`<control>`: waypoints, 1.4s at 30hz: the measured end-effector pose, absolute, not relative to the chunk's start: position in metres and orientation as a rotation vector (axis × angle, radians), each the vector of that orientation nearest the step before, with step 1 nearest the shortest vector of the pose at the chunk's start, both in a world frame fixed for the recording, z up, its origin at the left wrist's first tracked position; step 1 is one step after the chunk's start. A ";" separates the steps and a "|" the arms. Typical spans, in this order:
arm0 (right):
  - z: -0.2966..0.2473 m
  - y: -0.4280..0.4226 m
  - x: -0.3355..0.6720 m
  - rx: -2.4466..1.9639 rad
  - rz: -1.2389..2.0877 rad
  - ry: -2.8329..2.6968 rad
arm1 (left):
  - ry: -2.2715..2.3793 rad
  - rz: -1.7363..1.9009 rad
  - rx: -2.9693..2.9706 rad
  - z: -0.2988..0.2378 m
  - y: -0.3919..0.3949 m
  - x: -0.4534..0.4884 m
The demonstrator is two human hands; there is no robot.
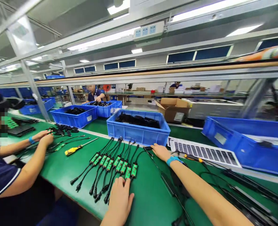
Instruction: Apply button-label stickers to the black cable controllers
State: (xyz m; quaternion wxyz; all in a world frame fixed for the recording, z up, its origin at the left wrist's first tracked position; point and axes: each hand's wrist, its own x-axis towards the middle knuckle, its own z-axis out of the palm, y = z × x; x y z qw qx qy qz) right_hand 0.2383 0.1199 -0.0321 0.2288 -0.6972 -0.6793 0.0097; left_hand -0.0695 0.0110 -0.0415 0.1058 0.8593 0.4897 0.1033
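My left hand (120, 197) lies flat on the green bench (150, 201), fingers stretched out, its tips just below a row of several small green circuit boards (115, 163) with black cables. My right hand (161, 152), a blue band at its wrist, reaches forward. Its fingertips rest on a small black part (148, 147) at the end of a cable, in front of the blue bin (139, 133) of black parts. Whether the fingers pinch that part is not visible.
A co-worker sits at left, both hands (43, 137) on cables. A yellow-handled screwdriver (74, 149) lies near them. More blue bins (74, 120) stand behind, another blue bin (244, 147) at right. A label sheet (206, 153), an orange-handled tool (193, 158) and long black housings (251, 185) lie at right.
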 end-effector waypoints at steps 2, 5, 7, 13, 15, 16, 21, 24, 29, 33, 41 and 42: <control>-0.029 0.124 0.241 -1.845 0.095 -1.844 | 1.476 0.284 2.497 -0.040 0.010 -0.069; -0.021 0.126 0.245 -1.737 0.223 -1.729 | 1.525 0.244 2.453 -0.033 0.018 -0.050; -0.016 0.122 0.245 -1.669 0.346 -1.634 | 1.581 0.235 2.403 -0.032 0.025 -0.031; -0.017 0.092 0.230 -1.405 0.766 -1.496 | 1.556 0.346 2.168 -0.039 0.031 0.013; -0.020 0.084 0.227 -1.354 0.840 -1.485 | 1.513 0.435 2.041 -0.040 0.035 0.020; -0.022 0.081 0.226 -1.323 0.880 -1.461 | 1.495 0.491 1.964 -0.039 0.039 0.022; -0.036 0.079 0.223 -1.161 1.102 -1.172 | 1.354 0.715 1.427 -0.038 0.066 0.038; -0.042 0.080 0.219 -1.122 1.162 -0.976 | 1.212 0.747 1.131 -0.043 0.072 0.052; -0.041 0.080 0.219 -1.106 1.259 -0.874 | 1.043 0.794 0.902 -0.046 0.060 0.062; -0.041 0.079 0.219 -1.136 1.292 -0.964 | 0.937 0.787 0.851 -0.047 0.054 0.056; -0.050 0.077 0.218 -1.219 1.340 -1.026 | 0.905 0.826 0.935 -0.050 0.054 0.058; -0.051 0.077 0.218 -1.227 1.335 -1.027 | 0.897 0.827 0.945 -0.050 0.054 0.058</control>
